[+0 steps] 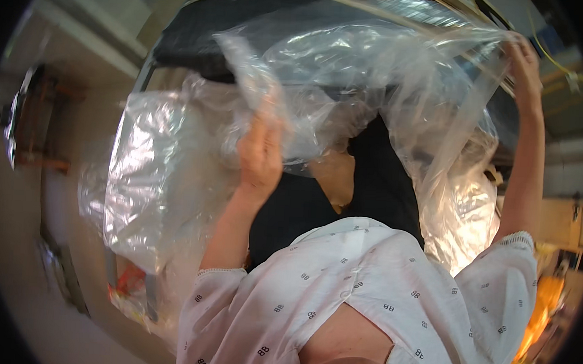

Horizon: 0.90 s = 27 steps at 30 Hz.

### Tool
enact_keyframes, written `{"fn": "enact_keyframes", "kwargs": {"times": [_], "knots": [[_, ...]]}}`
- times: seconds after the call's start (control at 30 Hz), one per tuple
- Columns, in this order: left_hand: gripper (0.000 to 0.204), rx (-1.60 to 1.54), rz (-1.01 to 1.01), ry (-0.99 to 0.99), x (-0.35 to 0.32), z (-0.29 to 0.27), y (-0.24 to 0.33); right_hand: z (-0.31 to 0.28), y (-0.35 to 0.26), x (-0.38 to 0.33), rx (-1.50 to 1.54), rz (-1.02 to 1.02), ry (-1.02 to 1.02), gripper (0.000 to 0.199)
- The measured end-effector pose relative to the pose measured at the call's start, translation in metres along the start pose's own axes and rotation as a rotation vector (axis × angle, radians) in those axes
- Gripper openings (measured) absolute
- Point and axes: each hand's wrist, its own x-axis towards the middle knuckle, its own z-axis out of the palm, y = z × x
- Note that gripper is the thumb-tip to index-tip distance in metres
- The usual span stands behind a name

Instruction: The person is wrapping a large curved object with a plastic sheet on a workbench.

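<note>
A large clear plastic sheet (353, 49) spreads crumpled across a table and over my lap. Far to the right, my right hand (524, 63) is raised with its fingers closed on the sheet's edge, pulling it taut into folds. Nearer the middle, my left hand (261, 147) is blurred by motion; a gathered strip of the plastic sticks up from its fingers, which look closed on it. Beneath the plastic, toward the far left of the table, lies a black piece of material (197, 33), partly covered.
More shiny plastic hangs down at the left (142, 173) and at the right (466, 226). A red and yellow packet (130, 282) sits low on the left. An orange object (544, 304) is at the right. A yellow cable (549, 54) runs at the far right.
</note>
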Motion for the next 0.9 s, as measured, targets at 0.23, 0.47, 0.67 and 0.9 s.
{"fn": "enact_keyframes", "kwargs": {"times": [0.23, 0.47, 0.67, 0.9], "knots": [[0.055, -0.176, 0.368, -0.309, -0.021, 0.102, 0.04, 0.012, -0.061, -0.094, -0.222, -0.245, 0.123, 0.022], [0.06, -0.029, 0.425, -0.588, -0.045, 0.13, 0.062, 0.102, -0.074, -0.135, 0.444, 0.119, -0.467, 0.032], [0.035, 0.089, 0.549, -0.361, -0.014, 0.083, 0.095, 0.102, -0.062, -0.147, 0.598, 0.109, -0.557, 0.016], [0.026, 0.107, 0.415, -0.32, 0.035, 0.105, 0.143, 0.098, -0.062, -0.166, 0.483, 0.014, -0.467, 0.016]]}}
